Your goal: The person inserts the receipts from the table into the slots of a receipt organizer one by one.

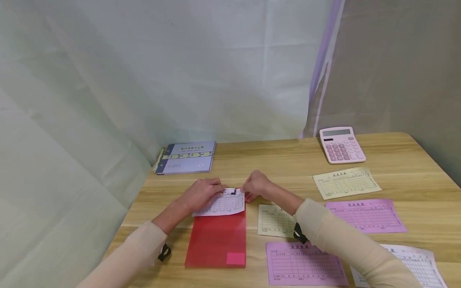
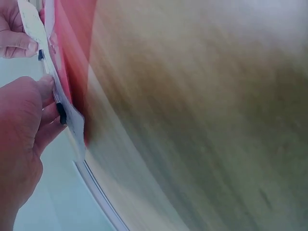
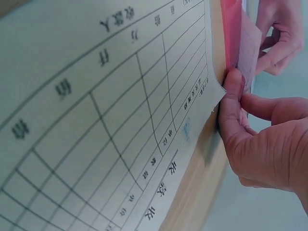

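Note:
A red clip folder (image 1: pixel 218 242) lies flat on the wooden table, with a white printed form (image 1: pixel 225 205) across its top. The folder's metal clip (image 1: pixel 229 189), with black ends, sits at the top edge over the form. My left hand (image 1: pixel 203 195) pinches at this clip; in the left wrist view its thumb is on the clip and the black end (image 2: pixel 61 113) shows beside its fingers. At the top right corner my right hand (image 1: pixel 256 186) pinches the form between thumb and forefinger, close to the red cover (image 3: pixel 232 33) in the right wrist view.
Right of the folder lie yellow forms (image 1: pixel 275 221), pink forms (image 1: pixel 306 266) and a white form (image 1: pixel 417 264); my right forearm passes over some. A pink calculator (image 1: pixel 342 146) stands at the back right. A notebook (image 1: pixel 187 158) and a pen (image 1: pixel 158 160) lie back left.

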Motion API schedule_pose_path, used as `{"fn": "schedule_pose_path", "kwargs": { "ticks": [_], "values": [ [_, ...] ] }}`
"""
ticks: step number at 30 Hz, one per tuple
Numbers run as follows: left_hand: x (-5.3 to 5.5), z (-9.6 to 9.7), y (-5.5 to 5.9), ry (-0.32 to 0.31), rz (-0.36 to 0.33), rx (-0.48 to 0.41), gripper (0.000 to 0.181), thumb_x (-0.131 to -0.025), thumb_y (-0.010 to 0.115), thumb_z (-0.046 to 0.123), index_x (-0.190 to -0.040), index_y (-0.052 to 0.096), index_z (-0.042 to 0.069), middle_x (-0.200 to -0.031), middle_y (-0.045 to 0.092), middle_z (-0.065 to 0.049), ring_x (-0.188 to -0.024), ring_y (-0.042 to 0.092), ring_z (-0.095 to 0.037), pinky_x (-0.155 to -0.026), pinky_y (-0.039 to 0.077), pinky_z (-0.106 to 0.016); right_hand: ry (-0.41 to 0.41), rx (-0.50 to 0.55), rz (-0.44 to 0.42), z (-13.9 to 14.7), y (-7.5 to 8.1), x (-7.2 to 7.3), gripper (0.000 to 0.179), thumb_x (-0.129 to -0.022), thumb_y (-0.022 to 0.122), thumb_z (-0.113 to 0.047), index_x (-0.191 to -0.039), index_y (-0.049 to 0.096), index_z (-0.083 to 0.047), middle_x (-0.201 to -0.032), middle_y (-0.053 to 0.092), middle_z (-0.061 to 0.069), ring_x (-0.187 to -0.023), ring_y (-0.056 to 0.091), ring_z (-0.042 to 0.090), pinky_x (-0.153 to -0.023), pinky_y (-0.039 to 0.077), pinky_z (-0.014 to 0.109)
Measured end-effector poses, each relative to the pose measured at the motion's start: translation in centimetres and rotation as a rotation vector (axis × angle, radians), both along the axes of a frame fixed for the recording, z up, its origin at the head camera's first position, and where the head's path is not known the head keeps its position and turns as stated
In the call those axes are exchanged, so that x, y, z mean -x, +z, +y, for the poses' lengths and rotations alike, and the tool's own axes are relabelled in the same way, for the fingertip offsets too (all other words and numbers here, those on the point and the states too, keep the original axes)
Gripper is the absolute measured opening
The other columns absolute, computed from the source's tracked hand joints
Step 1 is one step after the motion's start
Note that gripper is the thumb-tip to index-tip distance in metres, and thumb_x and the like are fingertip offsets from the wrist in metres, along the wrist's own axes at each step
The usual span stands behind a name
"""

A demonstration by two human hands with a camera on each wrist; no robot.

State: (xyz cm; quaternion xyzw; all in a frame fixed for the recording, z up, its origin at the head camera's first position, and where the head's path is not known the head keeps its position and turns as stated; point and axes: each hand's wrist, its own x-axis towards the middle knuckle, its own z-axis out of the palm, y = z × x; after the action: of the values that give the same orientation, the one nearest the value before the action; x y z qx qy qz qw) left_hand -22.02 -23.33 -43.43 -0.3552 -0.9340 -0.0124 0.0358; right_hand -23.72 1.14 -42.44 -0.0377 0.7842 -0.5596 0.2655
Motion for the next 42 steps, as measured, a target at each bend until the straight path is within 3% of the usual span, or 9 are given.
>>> {"fn": "schedule_pose_path", "kwargs": {
  "ticks": [5, 12, 23, 32, 38, 42],
  "values": [
    [-0.1, 0.1, -0.1, -0.002, 0.015, 0.023, 0.038, -0.099, 0.079, 0.026, -0.136, 0.075, 0.017, -0.111, 0.070, 0.000, -0.091, 0.067, -0.013, -0.086, 0.060, -0.030, 0.033, -0.025, 0.018, 0.1, 0.2, 0.0, 0.012, -0.099, 0.069, 0.003, -0.096, 0.072, 0.014, -0.081, 0.075, 0.019, -0.063, 0.070, 0.022, -0.066, 0.063, 0.035],
    [-0.2, 0.1, -0.2, -0.039, 0.045, 0.034, 0.037, -0.099, 0.078, 0.024, -0.135, 0.075, 0.016, -0.108, 0.068, 0.000, -0.089, 0.065, -0.012, -0.083, 0.059, -0.028, 0.092, -0.129, 0.133, 0.0, 0.5, -0.3, 0.012, -0.099, 0.069, 0.001, -0.094, 0.075, 0.011, -0.075, 0.073, 0.015, -0.062, 0.073, 0.024, -0.063, 0.062, 0.033],
    [-0.3, 0.2, -0.3, -0.044, 0.060, 0.007, 0.034, -0.100, 0.077, 0.019, -0.134, 0.076, 0.016, -0.107, 0.068, 0.000, -0.088, 0.065, -0.012, -0.082, 0.059, -0.028, 0.059, -0.093, 0.114, 0.0, 0.3, -0.2, 0.012, -0.099, 0.069, 0.003, -0.094, 0.074, 0.012, -0.075, 0.073, 0.017, -0.061, 0.072, 0.024, -0.063, 0.062, 0.035],
    [-0.1, -0.7, -0.3, 0.013, -0.048, -0.104, 0.037, -0.100, 0.078, 0.025, -0.137, 0.075, 0.020, -0.110, 0.071, 0.005, -0.090, 0.062, -0.011, -0.082, 0.057, -0.029, 0.049, -0.111, 0.100, -0.2, 0.4, -0.3, 0.013, -0.099, 0.071, 0.000, -0.092, 0.076, 0.010, -0.074, 0.073, 0.015, -0.061, 0.071, 0.021, -0.063, 0.062, 0.034],
    [0.1, -1.0, -0.2, 0.099, -0.157, -0.159, 0.042, -0.098, 0.080, 0.029, -0.139, 0.073, 0.021, -0.113, 0.071, 0.005, -0.093, 0.062, -0.011, -0.084, 0.054, -0.031, 0.103, -0.117, 0.099, 0.3, 0.7, 0.1, 0.013, -0.098, 0.075, -0.005, -0.094, 0.078, 0.006, -0.078, 0.074, 0.014, -0.063, 0.072, 0.023, -0.064, 0.062, 0.033],
    [0.2, -1.0, 0.0, 0.127, -0.200, -0.175, 0.045, -0.098, 0.080, 0.031, -0.141, 0.071, 0.023, -0.114, 0.071, 0.006, -0.094, 0.060, -0.011, -0.083, 0.053, -0.030, 0.139, -0.146, 0.152, 1.3, 0.9, 0.7, 0.015, -0.100, 0.073, -0.008, -0.098, 0.078, 0.006, -0.083, 0.075, 0.015, -0.069, 0.074, 0.025, -0.068, 0.063, 0.034]
  ]
}}
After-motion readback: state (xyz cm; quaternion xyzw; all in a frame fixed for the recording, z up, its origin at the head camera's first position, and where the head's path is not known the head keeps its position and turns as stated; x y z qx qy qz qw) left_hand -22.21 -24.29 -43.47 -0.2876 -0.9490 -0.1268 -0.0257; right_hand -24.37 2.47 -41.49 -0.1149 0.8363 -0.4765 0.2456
